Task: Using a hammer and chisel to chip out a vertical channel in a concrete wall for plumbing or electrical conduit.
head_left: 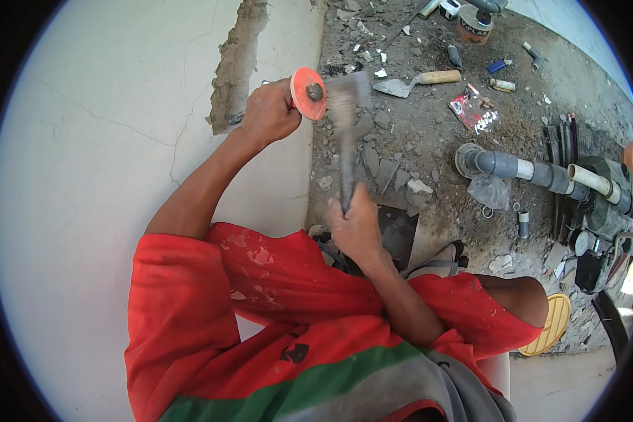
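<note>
Evidently both grips are full: the left hand (271,112) wraps tightly round a chisel (314,92), its orange guard (301,95) at that hand's right edge, while the right hand (359,221), set farther back, is closed round the handle of a hammer (346,158). The hammer's head (348,88) (blurred, so its shape is hard to read) is just right of the guard; whether they touch I cannot tell. Beside the left hand, the wall (98,204) is pale, and a rough brown groove (233,70) runs in it, beside and beyond that grip. Thin cracks (174,145) spread left of the same hand. Right of both grips, the floor (439,151) is grey dirt strewn with broken chips (387,174). A trowel (437,78) lies just past the head, a red packet (465,109) farther right, a tin (475,29) beyond them. Well right of the right hand, a grey pipe (499,164) runs toward a dark machine (605,218), and a yellow disc (552,323) lies behind and right of that grip.
</note>
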Available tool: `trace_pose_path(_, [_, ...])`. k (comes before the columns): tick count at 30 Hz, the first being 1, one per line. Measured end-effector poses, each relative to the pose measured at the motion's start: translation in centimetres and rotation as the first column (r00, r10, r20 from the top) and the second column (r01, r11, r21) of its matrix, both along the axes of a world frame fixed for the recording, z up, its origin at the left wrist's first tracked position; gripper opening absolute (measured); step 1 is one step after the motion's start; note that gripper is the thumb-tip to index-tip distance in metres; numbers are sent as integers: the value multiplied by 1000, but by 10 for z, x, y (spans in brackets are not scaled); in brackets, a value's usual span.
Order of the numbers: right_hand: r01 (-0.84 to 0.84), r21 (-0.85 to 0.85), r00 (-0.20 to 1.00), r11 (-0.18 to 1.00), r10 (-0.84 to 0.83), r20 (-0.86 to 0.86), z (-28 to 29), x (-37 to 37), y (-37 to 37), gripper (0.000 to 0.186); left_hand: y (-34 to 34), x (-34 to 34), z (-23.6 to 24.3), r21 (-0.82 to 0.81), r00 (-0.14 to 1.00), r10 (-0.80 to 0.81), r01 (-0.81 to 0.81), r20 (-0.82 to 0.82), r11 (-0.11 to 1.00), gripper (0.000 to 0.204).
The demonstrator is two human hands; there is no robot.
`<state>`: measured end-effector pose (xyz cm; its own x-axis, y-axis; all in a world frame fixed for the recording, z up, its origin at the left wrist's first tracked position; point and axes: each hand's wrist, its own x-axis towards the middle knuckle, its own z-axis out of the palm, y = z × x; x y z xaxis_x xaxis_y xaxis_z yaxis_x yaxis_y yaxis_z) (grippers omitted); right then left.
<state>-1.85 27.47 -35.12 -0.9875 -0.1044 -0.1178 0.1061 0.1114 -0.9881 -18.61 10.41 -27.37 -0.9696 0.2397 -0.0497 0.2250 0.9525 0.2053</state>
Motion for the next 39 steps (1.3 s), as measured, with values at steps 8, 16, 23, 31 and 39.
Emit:
trace_pose_path(8, [279,-539,946,795,-130,298,65,-51,51,12,-13,6,1,-3,1000,-5,5,13,1000,16])
trace_pose_path(16, [151,-595,785,790,270,557,40,-30,21,15,-20,-4,-12,36,999,-3,4,-40,999,10])
trace_pose_path(23, [579,-648,815,495,-334,474,31,-21,-7,15,-9,-4,-20,-35,999,-31,30,-10,999,15])
trace_pose_path(31, [456,-642,859,616,-115,499,54,-54,35,17,-15,-1,-12,-56,1000,10,-10,16,998,16])
trace_pose_path(39, [-43,-456,855,889,269,443,25,-36,18,27,-21,-3,-17,-10,1000,7,-7,-3,1000,18])
